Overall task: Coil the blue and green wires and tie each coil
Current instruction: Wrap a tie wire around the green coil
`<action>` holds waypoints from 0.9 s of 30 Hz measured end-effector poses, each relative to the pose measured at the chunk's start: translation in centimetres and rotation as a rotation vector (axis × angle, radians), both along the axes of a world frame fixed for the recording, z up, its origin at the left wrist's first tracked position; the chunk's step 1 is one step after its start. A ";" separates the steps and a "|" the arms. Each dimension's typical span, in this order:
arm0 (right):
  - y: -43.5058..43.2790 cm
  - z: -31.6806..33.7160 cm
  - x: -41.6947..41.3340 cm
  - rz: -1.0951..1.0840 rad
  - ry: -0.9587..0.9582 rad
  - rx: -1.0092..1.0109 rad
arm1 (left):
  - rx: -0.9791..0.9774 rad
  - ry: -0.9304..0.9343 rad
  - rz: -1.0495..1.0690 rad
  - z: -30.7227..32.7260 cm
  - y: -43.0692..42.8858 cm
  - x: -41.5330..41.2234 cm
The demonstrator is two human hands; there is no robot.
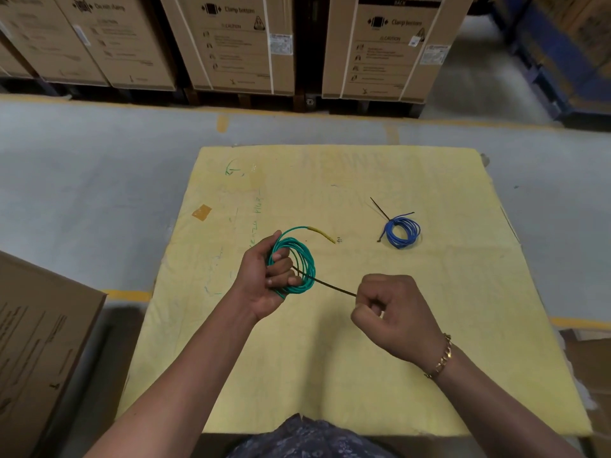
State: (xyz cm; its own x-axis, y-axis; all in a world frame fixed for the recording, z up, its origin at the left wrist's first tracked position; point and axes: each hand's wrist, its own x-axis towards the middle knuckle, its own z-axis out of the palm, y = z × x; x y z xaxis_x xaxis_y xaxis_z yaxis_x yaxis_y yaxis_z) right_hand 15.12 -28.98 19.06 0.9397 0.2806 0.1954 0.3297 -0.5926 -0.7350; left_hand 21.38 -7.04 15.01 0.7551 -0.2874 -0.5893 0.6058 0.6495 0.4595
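Note:
My left hand (264, 279) grips the green wire coil (302, 256) above the yellow table top (330, 358); its fingers curl through the loops. One end of the green wire, with a yellow tip (322, 233), sticks out to the right. A thin black tie (330, 285) runs taut from the coil to my right hand (393, 315), which pinches its end in a closed fist. The blue wire coil (402, 232) lies on the table at the far right, with a black tie (380, 209) around it and its tail pointing up-left.
A cardboard box (39, 342) stands at the table's left edge. Large cartons on pallets (231, 44) line the far side of the grey floor. A piece of brown tape (201, 212) sticks to the table top.

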 end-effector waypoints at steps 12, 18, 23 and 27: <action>4.8 -1.6 1.1 -0.062 -0.008 -0.570 | 0.305 -0.154 -0.241 0.8 -1.3 -0.1; 5.7 -2.0 0.0 -0.125 -0.062 -0.493 | 0.487 -0.226 -0.246 1.2 -1.7 -0.2; 6.5 -2.6 -1.2 -0.153 -0.070 -0.506 | 0.446 -0.197 -0.157 1.5 -2.1 -0.1; 6.2 -2.9 -1.0 -0.124 -0.120 -0.535 | 0.509 -0.202 -0.148 1.7 -2.3 0.1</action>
State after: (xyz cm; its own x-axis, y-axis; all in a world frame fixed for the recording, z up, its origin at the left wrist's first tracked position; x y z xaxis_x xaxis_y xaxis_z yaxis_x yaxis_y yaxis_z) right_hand 14.07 -22.77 16.13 0.9518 0.2592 0.1639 0.2971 -0.9122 -0.2824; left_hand 21.49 -9.39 16.74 0.8403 -0.1158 -0.5296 0.5413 0.2304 0.8086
